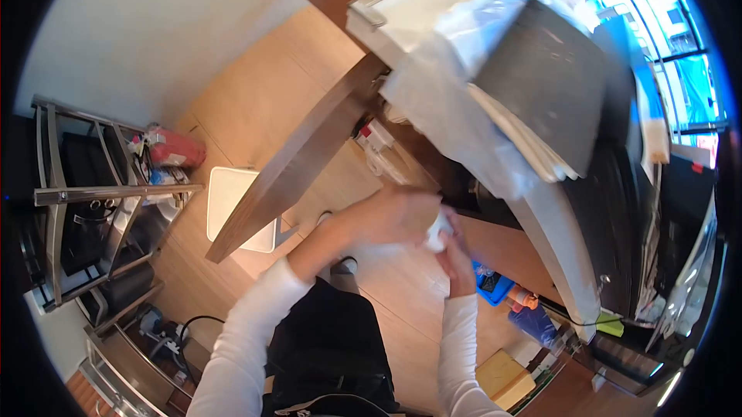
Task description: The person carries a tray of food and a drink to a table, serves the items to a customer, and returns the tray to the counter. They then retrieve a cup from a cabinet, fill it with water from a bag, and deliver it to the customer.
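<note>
A small white object point(439, 233), blurred and of a kind I cannot make out, sits between my two hands in front of my body. My right hand point(456, 258) has its fingers closed around the lower side of it. My left hand point(406, 214) reaches across from the left and meets the white object from above. Motion smears its fingers, so their grip does not show. Just beyond the hands, a crumpled clear plastic bag point(456, 119) hangs beside a dark grey flat folder point(541, 77).
A wooden tabletop edge point(294, 158) slants up left of my hands, above a white stool seat point(232, 204). Metal racks point(93, 193) stand along the left wall. At lower right are a blue container point(493, 285) and a yellowish box point(504, 381).
</note>
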`<act>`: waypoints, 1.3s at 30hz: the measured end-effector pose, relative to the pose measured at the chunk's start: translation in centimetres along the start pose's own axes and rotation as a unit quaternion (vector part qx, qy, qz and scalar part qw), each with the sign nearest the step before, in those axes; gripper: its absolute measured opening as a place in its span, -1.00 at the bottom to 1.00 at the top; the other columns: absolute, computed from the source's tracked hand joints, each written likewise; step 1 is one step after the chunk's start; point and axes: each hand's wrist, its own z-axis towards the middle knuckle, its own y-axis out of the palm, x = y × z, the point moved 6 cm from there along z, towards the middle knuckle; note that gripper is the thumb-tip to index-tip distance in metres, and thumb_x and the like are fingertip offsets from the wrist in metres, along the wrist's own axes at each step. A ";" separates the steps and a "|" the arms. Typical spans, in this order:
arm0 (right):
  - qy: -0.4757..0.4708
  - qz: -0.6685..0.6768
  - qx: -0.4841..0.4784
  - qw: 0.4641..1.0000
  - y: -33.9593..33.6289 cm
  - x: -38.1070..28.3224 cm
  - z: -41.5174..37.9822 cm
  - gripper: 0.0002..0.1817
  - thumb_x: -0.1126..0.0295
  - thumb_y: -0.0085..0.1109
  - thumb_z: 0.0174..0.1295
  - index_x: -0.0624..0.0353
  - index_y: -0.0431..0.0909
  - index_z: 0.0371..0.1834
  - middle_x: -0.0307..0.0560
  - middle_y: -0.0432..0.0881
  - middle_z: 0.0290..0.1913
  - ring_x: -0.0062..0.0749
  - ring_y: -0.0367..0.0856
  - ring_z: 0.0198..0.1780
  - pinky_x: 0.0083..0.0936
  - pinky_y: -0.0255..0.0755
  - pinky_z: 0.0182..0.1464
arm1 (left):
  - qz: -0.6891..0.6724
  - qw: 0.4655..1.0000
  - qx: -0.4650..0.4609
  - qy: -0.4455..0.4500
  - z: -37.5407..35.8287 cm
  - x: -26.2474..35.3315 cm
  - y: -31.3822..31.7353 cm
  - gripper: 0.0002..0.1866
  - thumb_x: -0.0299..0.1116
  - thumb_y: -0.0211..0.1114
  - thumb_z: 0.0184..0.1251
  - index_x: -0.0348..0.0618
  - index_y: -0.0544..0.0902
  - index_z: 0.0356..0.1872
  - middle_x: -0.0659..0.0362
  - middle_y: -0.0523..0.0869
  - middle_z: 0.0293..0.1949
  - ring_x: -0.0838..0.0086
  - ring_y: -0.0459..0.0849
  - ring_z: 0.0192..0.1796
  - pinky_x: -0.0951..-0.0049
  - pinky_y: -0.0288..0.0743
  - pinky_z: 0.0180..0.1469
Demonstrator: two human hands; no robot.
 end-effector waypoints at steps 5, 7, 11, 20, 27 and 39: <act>0.078 0.255 0.090 0.959 -1.8 4.5 -16.1 -0.39 0.07 0.15 0.14 0.08 0.24 0.21 -0.10 0.44 0.08 -0.22 0.50 0.01 -0.33 0.52 -0.14 | 0.446 0.834 0.314 -0.085 -11.6 16.5 -9.1 -0.33 -0.11 0.37 -0.14 -0.23 0.43 0.05 0.04 0.51 0.01 0.05 0.41 0.06 0.19 0.26 0.07; 0.076 0.369 0.155 0.913 -4.6 8.5 -23.4 -0.41 -0.10 0.00 0.16 0.04 0.31 0.14 -0.05 0.50 -0.01 -0.18 0.53 -0.08 -0.36 0.50 -0.25 | 0.513 0.753 0.303 -0.279 -18.1 10.3 -11.2 -0.39 -0.03 0.27 0.07 -0.28 0.42 0.04 -0.15 0.57 -0.12 -0.06 0.48 -0.04 0.09 0.34 -0.04; -0.088 0.560 0.313 0.762 -7.7 13.8 -38.8 -0.40 -0.21 -0.11 0.17 0.02 0.37 0.07 -0.01 0.54 -0.08 -0.15 0.53 -0.15 -0.35 0.48 -0.29 | 0.557 0.710 0.345 -0.258 -18.5 7.2 -8.1 -0.39 0.12 0.14 0.17 -0.43 0.55 -0.46 -0.28 0.57 -0.48 -0.16 0.56 -0.35 0.02 0.41 -0.30; -0.439 0.375 0.184 0.796 -7.4 1.1 -67.3 0.03 -0.05 0.35 -0.17 -0.17 -0.05 0.39 0.30 0.24 0.22 0.02 0.54 -0.10 -0.22 0.54 -0.14 | 0.038 0.962 0.244 -0.114 -5.1 4.0 16.4 -0.23 0.23 -0.16 0.30 -0.26 0.16 0.28 -0.09 0.25 0.26 0.17 0.33 0.23 0.30 0.26 0.21; -0.515 0.290 0.445 0.673 -7.5 6.9 -83.4 -0.04 0.21 0.45 -0.29 0.25 0.16 0.25 0.13 0.51 -0.03 -0.23 0.56 -0.10 -0.37 0.48 -0.05 | 0.071 0.982 0.171 0.030 6.9 12.6 31.2 -0.35 0.07 -0.14 0.37 -0.34 0.24 0.22 -0.16 0.37 0.15 0.20 0.46 0.12 0.27 0.35 0.19; -0.057 0.189 0.965 -0.173 -2.8 35.2 -116.6 -0.36 0.41 0.53 -0.46 0.21 0.48 -0.16 -0.11 0.62 -0.20 -0.39 0.58 -0.16 -0.46 0.44 -0.08 | 0.284 0.769 -0.551 -0.159 -0.6 -1.0 93.2 -0.49 -0.05 -0.06 0.37 -0.31 0.42 0.09 0.03 0.54 0.00 0.38 0.48 0.04 0.41 0.33 0.13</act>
